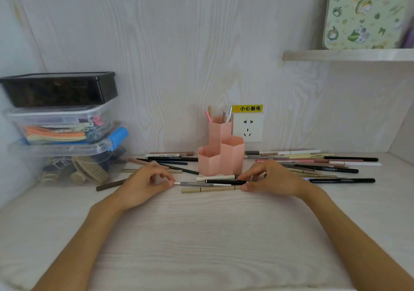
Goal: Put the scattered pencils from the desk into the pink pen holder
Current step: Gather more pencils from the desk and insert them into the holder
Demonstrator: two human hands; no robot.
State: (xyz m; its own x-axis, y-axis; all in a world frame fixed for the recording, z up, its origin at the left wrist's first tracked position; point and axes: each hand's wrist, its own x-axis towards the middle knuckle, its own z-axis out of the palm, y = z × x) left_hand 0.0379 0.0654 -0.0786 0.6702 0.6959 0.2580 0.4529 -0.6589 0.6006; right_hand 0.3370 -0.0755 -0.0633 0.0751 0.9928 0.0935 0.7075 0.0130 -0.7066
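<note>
Pencils sit in just one cell of the pink holder [221, 154], straight ahead between my hands and a little beyond them: a few stand upright in the tall rear hexagon, tips poking above its rim. I see nothing rising from the two lower front cells, and I cannot see down into them. Beyond my left hand [145, 184] is a stack of boxes [60, 124]: a dark lidded one on top, a clear one with clips and orange and yellow pieces under it, and a clear one with hair claws at the bottom.

Between my hands, just in front of the holder, lies a small bunch of four pencils [215, 183], all with their long axes running left to right across the desk [201, 234], nearly parallel: white, black, grey and beige. More pencils are scattered beyond each hand on both sides of the holder, mostly lying the same way, a few slanted.

My left hand has curled fingers, thumb and forefinger pinching the left tip of the grey pencil. My right hand [271, 178] is curled too, fingertips closed on the right ends of the bunch. A socket [247, 128] with a yellow label is on the wall behind the holder.
</note>
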